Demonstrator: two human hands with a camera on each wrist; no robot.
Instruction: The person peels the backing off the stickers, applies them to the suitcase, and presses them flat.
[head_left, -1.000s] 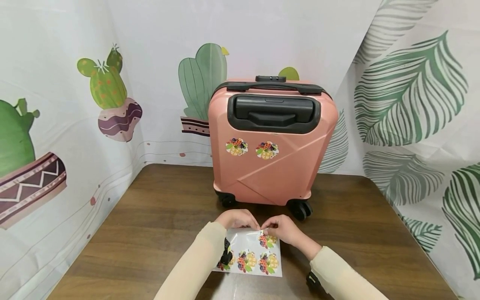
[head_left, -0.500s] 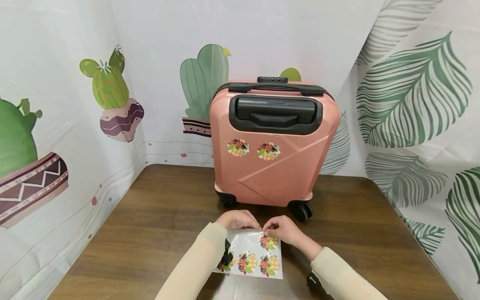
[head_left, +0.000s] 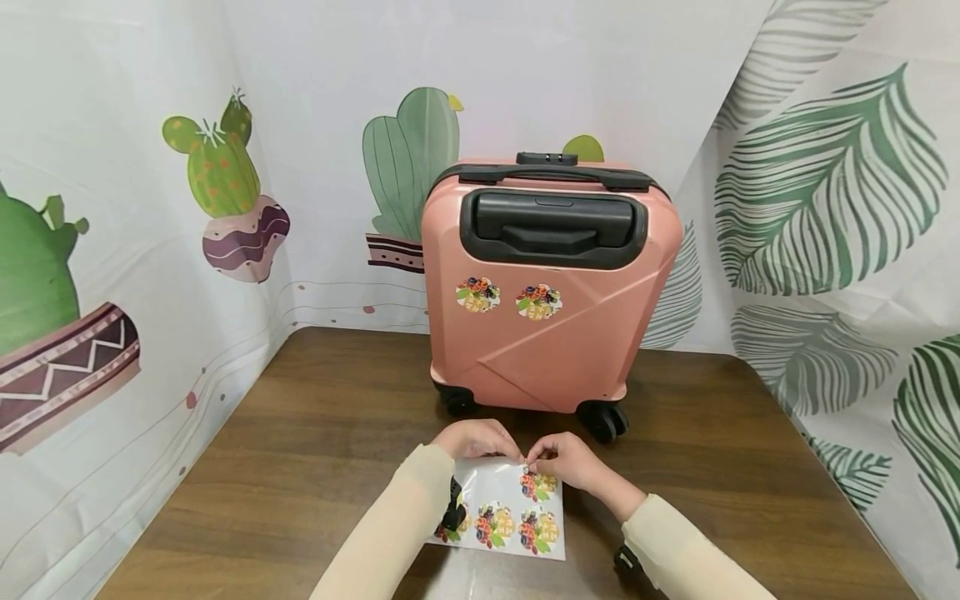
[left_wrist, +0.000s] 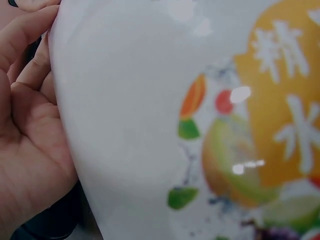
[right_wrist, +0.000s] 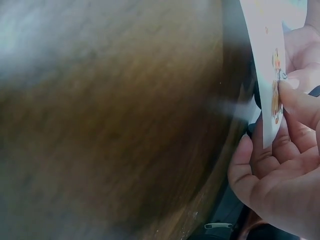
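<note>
A white sheet of round fruit stickers [head_left: 480,483] is held up close over the table in front of me. My left hand [head_left: 480,438] grips its upper edge; the left wrist view shows that hand [left_wrist: 32,115] at the sheet's side. My right hand [head_left: 570,461] pinches at the top edge, by the upper right sticker [head_left: 538,486]. In the right wrist view the thumb of the right hand [right_wrist: 285,180] presses on the printed face, with curled fingers behind the sheet. My left forearm covers part of the lower left sticker.
A pink suitcase [head_left: 555,358] stands upright behind the hands on the brown wooden table [head_left: 330,417]. Two fruit stickers are on its front, a left one [head_left: 477,295] and a right one [head_left: 538,302]. A printed cloth [head_left: 315,167] hangs behind the table.
Both hands stay at the sheet's top edge, with the right fingertips shifting only slightly there. The head view has moved a little.
</note>
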